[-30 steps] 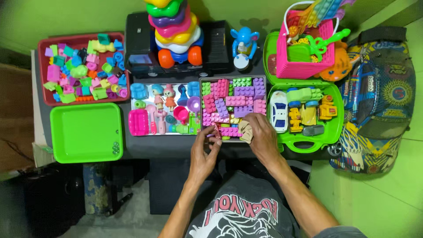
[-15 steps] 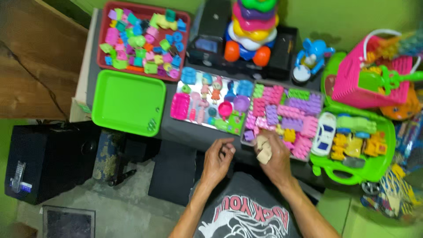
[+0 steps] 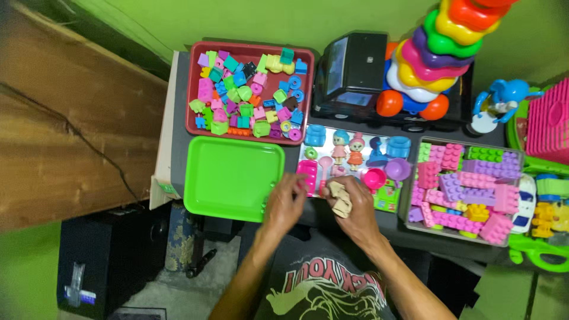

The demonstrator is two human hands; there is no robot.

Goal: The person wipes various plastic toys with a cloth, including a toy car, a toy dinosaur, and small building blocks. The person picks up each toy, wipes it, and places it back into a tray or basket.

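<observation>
My left hand (image 3: 285, 204) rests at the near edge of the table, fingers curled beside the right rim of a bright green tray (image 3: 231, 176) and touching the left end of a clear packaged doll toy set (image 3: 354, 160). My right hand (image 3: 355, 208) grips several small tan wooden blocks (image 3: 339, 198) just in front of that set. A clear box of pink, purple and green building bricks (image 3: 462, 186) lies to the right of my right hand.
A red tray (image 3: 249, 92) full of small colourful blocks sits behind the green tray. A black toy truck (image 3: 361, 77), a stacked-ring toy (image 3: 438, 47), a blue figure (image 3: 504, 98) and a pink basket (image 3: 548, 121) stand further back and right. A brown wooden surface (image 3: 65, 124) is at left.
The view has swung left and closer. Both hands have shifted from in front of the brick box to in front of the doll set, near the green tray.
</observation>
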